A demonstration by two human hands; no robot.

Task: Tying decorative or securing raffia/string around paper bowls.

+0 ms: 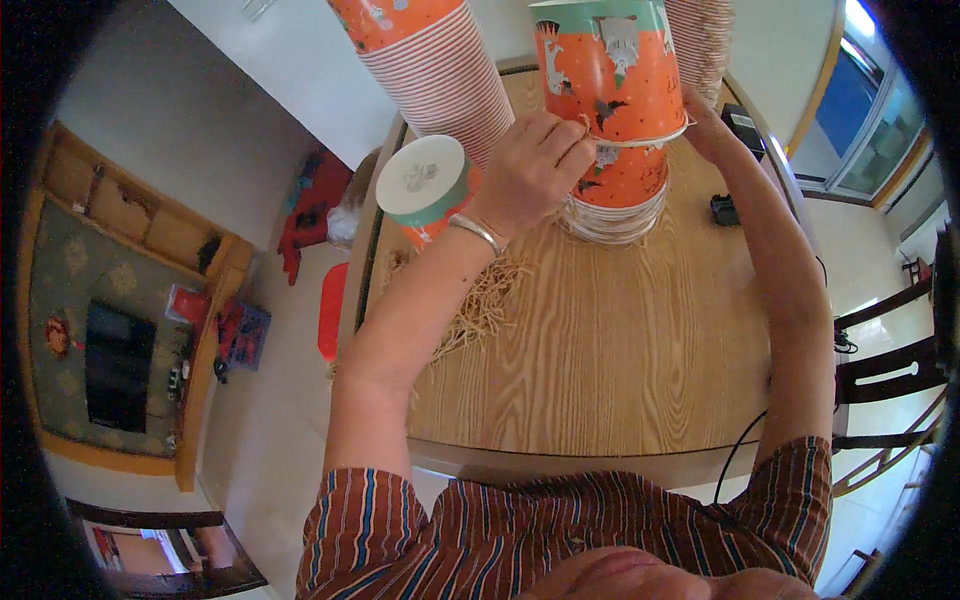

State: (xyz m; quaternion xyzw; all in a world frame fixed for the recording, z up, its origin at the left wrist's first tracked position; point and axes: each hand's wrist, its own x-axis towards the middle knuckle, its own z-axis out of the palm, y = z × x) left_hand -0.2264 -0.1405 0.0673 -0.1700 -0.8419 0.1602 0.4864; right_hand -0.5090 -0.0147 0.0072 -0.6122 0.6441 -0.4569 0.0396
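Note:
An orange paper bucket [612,75] with a green band and animal pictures stands upside down over a short stack of like buckets [625,180]. My left hand [535,165], a silver bangle at its wrist, pinches at the left of the bucket's rim. A small end of twisted paper cord [585,121] shows at its fingertips. At the right side of the same rim is my right hand [706,128]; its fingers are curled and partly hidden behind the bucket. Pale cord loops [618,235] ring the foot of the short stack.
Loose paper cords [485,310] lie in a heap by my left forearm. Beside them is a single upturned bucket [425,185]. Tall bucket stacks rise at the back left [430,85] and back right [700,45]. A small black object [724,210] sits on the wooden table [600,350].

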